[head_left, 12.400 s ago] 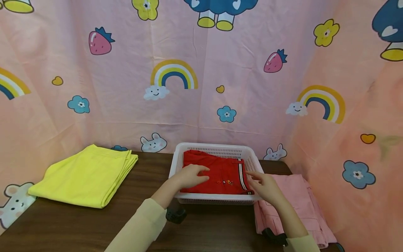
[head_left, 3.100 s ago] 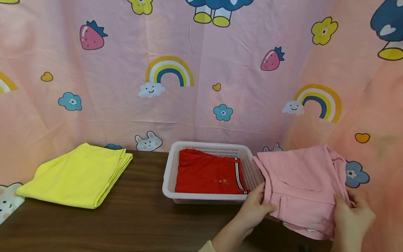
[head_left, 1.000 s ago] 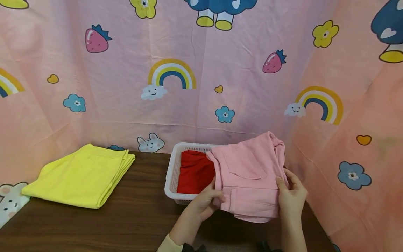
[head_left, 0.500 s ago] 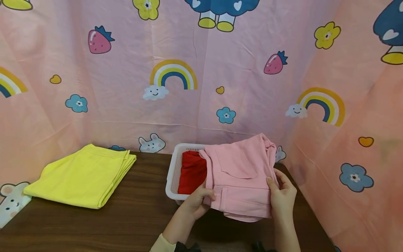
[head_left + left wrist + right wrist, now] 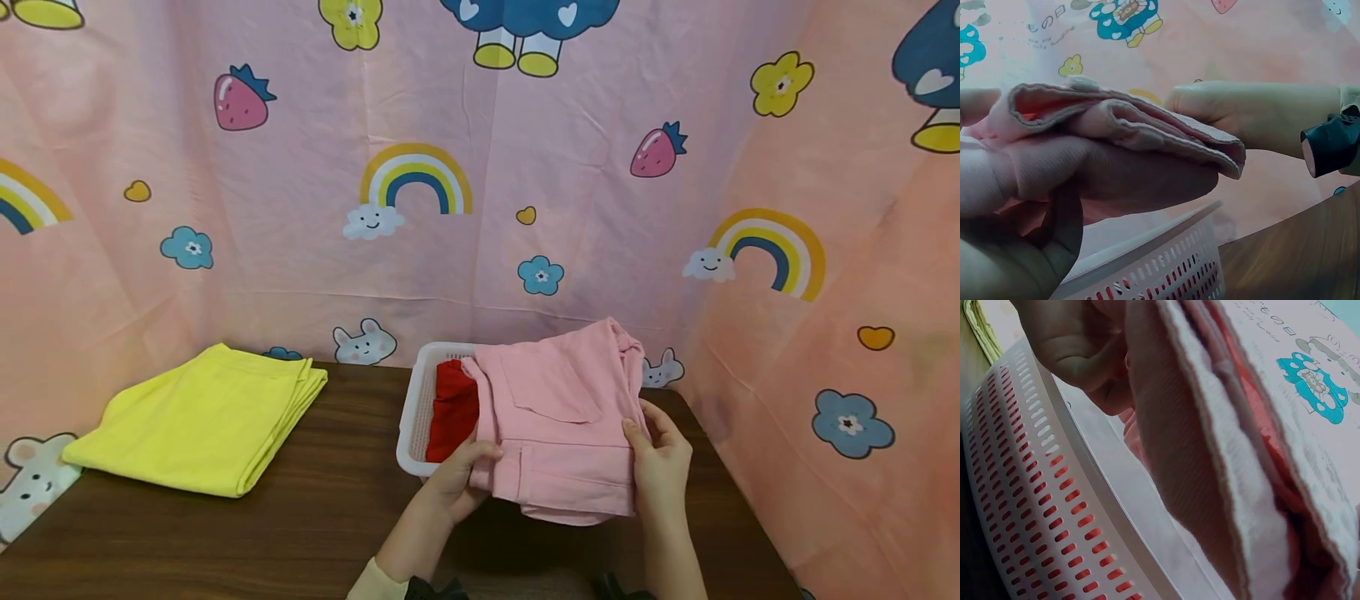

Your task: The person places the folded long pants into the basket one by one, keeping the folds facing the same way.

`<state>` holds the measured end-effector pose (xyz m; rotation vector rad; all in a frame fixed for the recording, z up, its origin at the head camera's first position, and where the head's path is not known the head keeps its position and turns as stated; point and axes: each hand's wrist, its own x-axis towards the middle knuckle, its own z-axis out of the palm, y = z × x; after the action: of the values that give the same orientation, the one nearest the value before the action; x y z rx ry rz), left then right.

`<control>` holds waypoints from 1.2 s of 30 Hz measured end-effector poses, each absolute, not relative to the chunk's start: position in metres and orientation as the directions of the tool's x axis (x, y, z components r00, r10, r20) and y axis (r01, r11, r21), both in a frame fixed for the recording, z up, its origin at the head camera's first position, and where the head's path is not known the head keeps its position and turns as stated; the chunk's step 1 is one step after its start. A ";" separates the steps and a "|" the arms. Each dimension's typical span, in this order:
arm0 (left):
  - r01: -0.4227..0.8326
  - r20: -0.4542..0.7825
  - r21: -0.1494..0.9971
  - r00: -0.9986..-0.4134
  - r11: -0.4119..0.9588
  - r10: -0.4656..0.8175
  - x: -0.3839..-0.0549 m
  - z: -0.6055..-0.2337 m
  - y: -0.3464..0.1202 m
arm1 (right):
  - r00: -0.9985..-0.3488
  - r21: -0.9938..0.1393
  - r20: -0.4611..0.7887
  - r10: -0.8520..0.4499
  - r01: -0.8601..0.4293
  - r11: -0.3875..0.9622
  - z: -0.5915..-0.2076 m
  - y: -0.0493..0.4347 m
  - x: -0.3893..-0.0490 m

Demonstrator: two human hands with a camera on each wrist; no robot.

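My two hands hold a folded pair of pink pants by its sides, waistband toward me. The left hand pinches the left edge, thumb on top and fingers beneath, as the left wrist view shows. Opposite it, the right hand grips the right edge with its thumb on the front face. Held above the white basket, the pants hide its middle and right side. A folded red garment inside shows only at its left part. In the right wrist view, the basket's slotted wall lies below the pants.
A folded yellow garment lies on the dark wooden table at the left. Behind and at both sides hangs a pink cartoon-print curtain, close behind the basket.
Earlier, both hands were at the red garment in the basket and the pink pants lay on the table at right. The pants were then picked up and carried left over the basket.
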<state>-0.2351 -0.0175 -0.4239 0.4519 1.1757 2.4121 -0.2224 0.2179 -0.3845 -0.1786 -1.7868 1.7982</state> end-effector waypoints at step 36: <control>-0.239 -0.023 0.848 -0.908 -0.474 0.418 -0.239 -0.423 -0.030 | -0.893 -0.973 0.224 0.390 -0.228 0.035 -0.391 0.210 -0.234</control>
<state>-0.2390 -0.0302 -0.4227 0.2641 1.3344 2.3943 -0.2341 0.2105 -0.3907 -0.1633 -1.8881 1.9108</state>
